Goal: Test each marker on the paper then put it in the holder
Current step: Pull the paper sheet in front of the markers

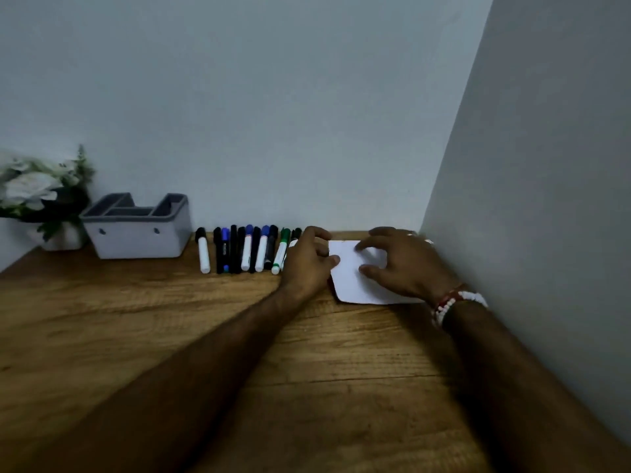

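Observation:
A row of several markers (251, 249) lies side by side against the back wall, with black, blue and green caps. A small white paper (351, 278) lies on the wooden desk to their right. My left hand (309, 259) is curled at the right end of the row, over a marker there and touching the paper's left edge; whether it grips that marker is unclear. My right hand (403, 261) rests on the paper with its fingers spread. The grey holder (136, 233) with several compartments stands left of the markers and looks empty.
A pot of white flowers (41, 199) stands at the far left beside the holder. A wall (532, 165) runs close along the right of the desk (170, 336). A beaded bracelet (457, 302) is on my right wrist.

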